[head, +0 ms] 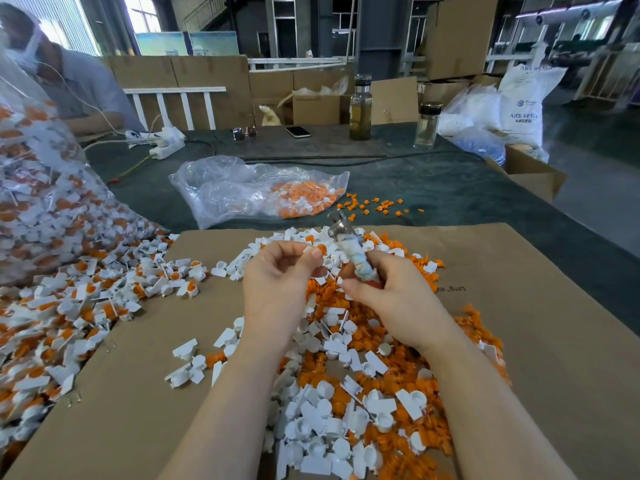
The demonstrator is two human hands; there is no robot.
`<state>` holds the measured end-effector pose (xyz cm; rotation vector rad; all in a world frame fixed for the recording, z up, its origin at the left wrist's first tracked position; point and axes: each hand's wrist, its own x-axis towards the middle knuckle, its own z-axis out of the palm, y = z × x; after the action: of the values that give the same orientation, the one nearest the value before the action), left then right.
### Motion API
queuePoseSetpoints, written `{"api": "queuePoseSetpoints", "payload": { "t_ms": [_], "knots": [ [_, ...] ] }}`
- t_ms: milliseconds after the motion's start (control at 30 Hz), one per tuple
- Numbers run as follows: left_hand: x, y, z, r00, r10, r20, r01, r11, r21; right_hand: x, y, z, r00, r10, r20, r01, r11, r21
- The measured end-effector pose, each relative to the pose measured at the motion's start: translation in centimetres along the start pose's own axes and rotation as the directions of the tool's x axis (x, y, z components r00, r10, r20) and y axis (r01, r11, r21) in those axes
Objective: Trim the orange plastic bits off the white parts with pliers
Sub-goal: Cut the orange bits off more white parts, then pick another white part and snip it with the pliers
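The left hand (277, 271) pinches a small white plastic part with an orange bit (316, 250) above the cardboard-covered surface (554, 341). To its right, the right hand (388, 292) grips rag-wrapped metal pliers (346, 244), tips pointing far. Judged next: seat the orange bit between the jaws and snip.

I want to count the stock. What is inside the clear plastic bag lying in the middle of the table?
The bag holds white parts with orange bits at its right end. Creased plastic hides the rest.

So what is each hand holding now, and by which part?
The left hand pinches a small white part with an orange bit at its fingertips. The right hand grips the pliers by their wrapped handles.
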<state>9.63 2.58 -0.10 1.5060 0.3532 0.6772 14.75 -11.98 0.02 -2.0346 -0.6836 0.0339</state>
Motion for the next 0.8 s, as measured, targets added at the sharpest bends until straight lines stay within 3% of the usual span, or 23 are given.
{"api": "queuePoseSetpoints", "payload": {
  "t_ms": [100, 267, 667, 800],
  "knots": [
    [-0.3, -0.1, 0.6, 1.0, -0.006, 0.012, 0.005, 0.991, 0.134, 0.4, 0.1, 0.6, 0.985, -0.038, -0.167, 0.042, 0.999, 0.025],
    [-0.5, -0.3, 1.1, 1.0, 0.0, 0.025, -0.006, 0.966, 0.259, 0.6, 0.2, 1.3, 0.968, -0.087, -0.237, 0.072, 0.995, -0.072],
    [-0.6, -0.3, 1.0, 0.999, 0.016, 0.028, -0.024, 0.95, 0.312, 0.6, 0.2, 1.3, 0.974, -0.087, -0.208, 0.067, 0.993, -0.1],
    [-0.1, -0.1, 0.5, 1.0, 0.01, -0.005, -0.009, 0.987, 0.163, 0.4, 0.5, 0.3, 0.995, -0.044, -0.089, 0.043, 0.999, -0.019]
  ]
}}
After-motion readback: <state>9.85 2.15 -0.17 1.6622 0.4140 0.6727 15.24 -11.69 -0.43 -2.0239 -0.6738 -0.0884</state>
